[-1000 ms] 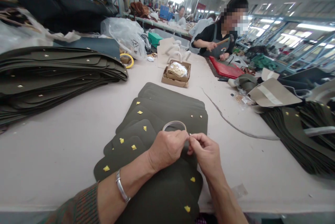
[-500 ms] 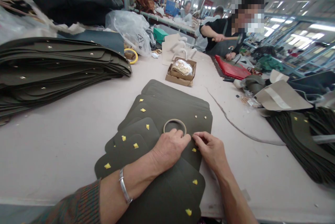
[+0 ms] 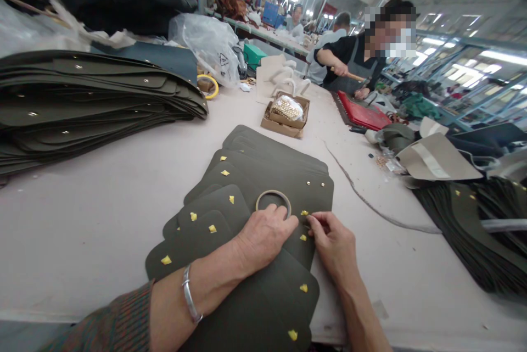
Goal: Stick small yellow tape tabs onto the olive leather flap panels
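Note:
My left hand [image 3: 265,236] is closed on a narrow roll of tape [image 3: 273,193], which stands tilted above overlapping dark olive leather-like panels [image 3: 247,168]. Thumb and forefinger of my right hand [image 3: 334,239] are pinched together at the right edge of a panel; anything between them is hidden. Just left of those fingertips, a small yellow tape piece [image 3: 304,212] sits on the panel, with another yellow piece [image 3: 303,238] below it. Several more yellow bits dot the fanned panels. Two small metal studs [image 3: 315,183] show on an upper panel.
A thick stack of olive panels with studs [image 3: 82,105] lies at left. Beyond are a yellow tape roll [image 3: 208,87] and a cardboard box of gold-coloured studs [image 3: 286,113]. Dark strips [image 3: 465,231] lie at right. Across the table, a co-worker holds a hammer [image 3: 348,73] by red material [image 3: 364,110].
My right fingertips have drawn slightly right, uncovering the yellow tape piece they were over. My left hand stays on the tape roll. The co-worker's hammer has come down a little.

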Available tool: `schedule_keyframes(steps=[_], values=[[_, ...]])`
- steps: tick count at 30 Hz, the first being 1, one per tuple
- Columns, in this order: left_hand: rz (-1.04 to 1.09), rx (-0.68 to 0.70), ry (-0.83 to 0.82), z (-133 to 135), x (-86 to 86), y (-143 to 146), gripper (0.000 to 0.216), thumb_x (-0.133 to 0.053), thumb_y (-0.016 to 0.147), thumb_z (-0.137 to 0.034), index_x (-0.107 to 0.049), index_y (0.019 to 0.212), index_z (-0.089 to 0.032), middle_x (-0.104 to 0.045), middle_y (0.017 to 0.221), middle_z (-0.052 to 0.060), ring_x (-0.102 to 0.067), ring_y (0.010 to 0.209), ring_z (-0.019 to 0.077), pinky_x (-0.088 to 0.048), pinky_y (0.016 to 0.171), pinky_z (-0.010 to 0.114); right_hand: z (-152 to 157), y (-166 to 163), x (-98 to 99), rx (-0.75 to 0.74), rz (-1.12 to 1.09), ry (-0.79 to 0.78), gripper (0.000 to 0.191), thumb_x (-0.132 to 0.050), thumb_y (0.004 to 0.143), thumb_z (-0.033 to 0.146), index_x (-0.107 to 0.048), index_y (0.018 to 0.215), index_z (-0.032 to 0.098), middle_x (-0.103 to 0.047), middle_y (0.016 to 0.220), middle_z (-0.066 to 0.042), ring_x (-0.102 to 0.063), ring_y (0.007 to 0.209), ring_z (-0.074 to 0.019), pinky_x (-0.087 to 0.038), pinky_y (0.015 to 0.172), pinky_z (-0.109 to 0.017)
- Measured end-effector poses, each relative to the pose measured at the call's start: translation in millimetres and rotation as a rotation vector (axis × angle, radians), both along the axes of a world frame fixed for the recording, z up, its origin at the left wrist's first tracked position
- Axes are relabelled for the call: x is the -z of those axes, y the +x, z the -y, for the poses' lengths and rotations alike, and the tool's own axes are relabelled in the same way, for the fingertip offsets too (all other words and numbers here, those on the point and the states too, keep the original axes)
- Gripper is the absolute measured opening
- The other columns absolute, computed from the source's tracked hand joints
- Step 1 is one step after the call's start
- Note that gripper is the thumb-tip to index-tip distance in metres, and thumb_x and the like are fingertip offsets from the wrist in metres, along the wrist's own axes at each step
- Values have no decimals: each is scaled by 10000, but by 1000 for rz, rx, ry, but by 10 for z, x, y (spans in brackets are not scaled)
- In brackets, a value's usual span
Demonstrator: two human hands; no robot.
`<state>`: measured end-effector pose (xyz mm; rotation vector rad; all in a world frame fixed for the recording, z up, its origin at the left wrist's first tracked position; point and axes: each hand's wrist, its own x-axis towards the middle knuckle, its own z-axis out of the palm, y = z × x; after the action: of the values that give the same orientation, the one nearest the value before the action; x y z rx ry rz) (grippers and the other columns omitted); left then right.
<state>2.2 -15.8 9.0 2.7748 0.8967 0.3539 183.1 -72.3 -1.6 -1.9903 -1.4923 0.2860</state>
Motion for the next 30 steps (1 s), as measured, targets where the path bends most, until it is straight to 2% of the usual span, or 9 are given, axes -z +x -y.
schedule_keyframes(steps=[4, 11, 16, 18, 23, 30], values=[[11, -7, 3, 3, 14, 5, 116, -437, 907, -125, -534, 908, -189, -541, 886, 48, -530, 820, 211, -522, 643, 315, 22, -33, 36, -85, 196, 71, 249, -479, 895, 340, -678, 866, 193, -729, 857, -69, -676, 758, -185, -490, 715, -284], [19, 9, 17, -2, 20, -13, 144, -424, 913, -125, -540, 965, -193, -553, 990, 57, -543, 844, 191, -527, 684, 300, -113, -97, 59, -51, 383, 24, 264, -437, 927, 323, -660, 861, 197, -713, 744, -42, -652, 632, -163, -416, 603, -246], [-3, -12, 15, -35, -10, 14, 148, -419, 919, -132, -526, 1000, -193, -564, 1040, 55, -563, 859, 198, -534, 693, 314, -164, -95, 34, -41, 371, 27, 224, -456, 911, 298, -662, 946, 215, -725, 808, -28, -666, 664, -162, -412, 623, -241], [-34, -21, 21, -58, -40, 28, 152, -415, 912, -116, -521, 989, -192, -570, 989, 49, -568, 843, 203, -533, 680, 321, -178, -96, -14, -68, 333, -7, 205, -471, 895, 286, -668, 889, 229, -721, 800, -14, -665, 689, -158, -408, 630, -236], [-92, -16, 50, -117, -105, -11, 123, -423, 910, -116, -516, 928, -193, -583, 862, 34, -565, 815, 206, -512, 680, 314, -149, -107, -143, -119, 252, -145, 156, -537, 835, 293, -660, 748, 251, -640, 616, 26, -598, 580, -139, -371, 571, -233], [-52, -8, 66, -208, -41, -83, 142, -390, 936, -151, -517, 886, -192, -599, 801, 19, -550, 755, 170, -447, 675, 268, -91, -117, -206, -127, 185, -216, 146, -571, 790, 253, -645, 665, 237, -668, 655, 9, -594, 608, -140, -336, 565, -239]])
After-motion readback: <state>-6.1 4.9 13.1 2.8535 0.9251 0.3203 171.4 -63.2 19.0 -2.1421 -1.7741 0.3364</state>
